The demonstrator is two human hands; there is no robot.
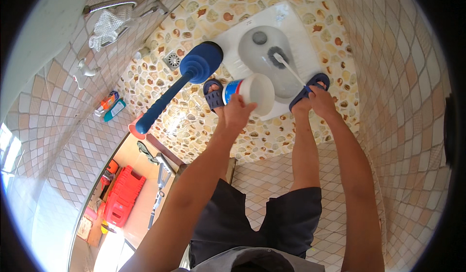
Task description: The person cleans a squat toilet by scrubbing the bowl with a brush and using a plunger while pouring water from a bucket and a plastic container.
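My left hand [238, 113] grips the rim of a white plastic tub [259, 93] with a blue and red label, tilted over the near left edge of a white squat toilet [227, 50]. Inside, the tub looks pale; I cannot tell whether it holds water. In my right hand [322, 99] is the handle of a toilet brush [294, 72]. Its grey bristle head [278, 57] rests in the toilet bowl, below the round drain hole [259, 38]. My feet, in dark slippers [212, 95], straddle the bowl.
A blue plunger [198, 62] stands left of the toilet, its handle leaning toward the camera. Beyond it is a floor drain [173, 60]. Bottles [114, 109] stand by the tiled left wall, below a white tap [85, 73]. Through the doorway lies a red plastic crate [123, 195].
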